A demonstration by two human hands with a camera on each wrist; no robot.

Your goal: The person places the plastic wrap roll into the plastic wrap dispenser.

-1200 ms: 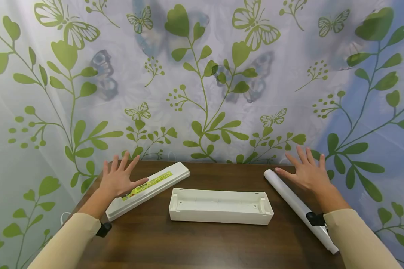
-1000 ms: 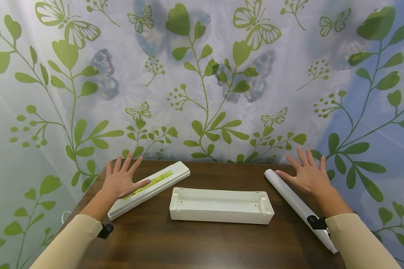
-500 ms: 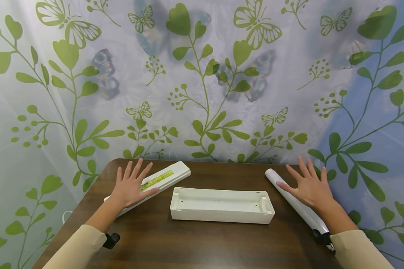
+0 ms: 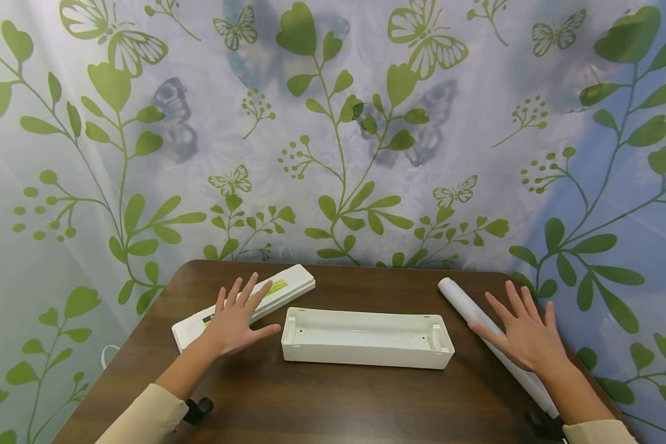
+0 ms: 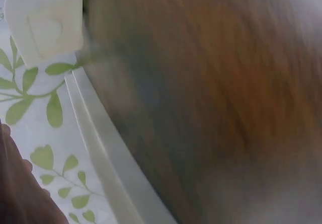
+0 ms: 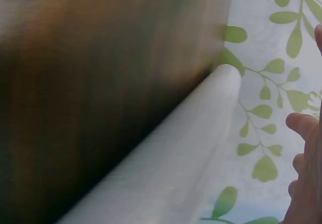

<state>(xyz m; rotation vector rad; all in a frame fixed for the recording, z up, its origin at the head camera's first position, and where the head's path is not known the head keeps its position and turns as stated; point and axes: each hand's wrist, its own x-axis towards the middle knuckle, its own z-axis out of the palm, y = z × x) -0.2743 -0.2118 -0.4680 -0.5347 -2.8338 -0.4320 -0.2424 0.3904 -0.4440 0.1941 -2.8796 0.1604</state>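
Both forearms reach forward over a dark wood-grain table (image 4: 333,401), sleeves beige, palms down. The left hand (image 4: 235,325) has its fingers spread and straight above the flat white lid (image 4: 288,285), a long smooth plastic slab with a yellow-green label; it grips nothing, and whether it touches the lid cannot be told. The right hand (image 4: 528,336) is likewise splayed, fingers straight, over the white roll (image 4: 465,303), a slim matte cylinder lying slantwise along the table's right side; it holds nothing. Between the hands lies the open white tray (image 4: 366,351), a long, shallow rectangular plastic box with rounded corners. Behind hangs a sheer curtain (image 4: 333,123) printed with green leaves and butterflies.
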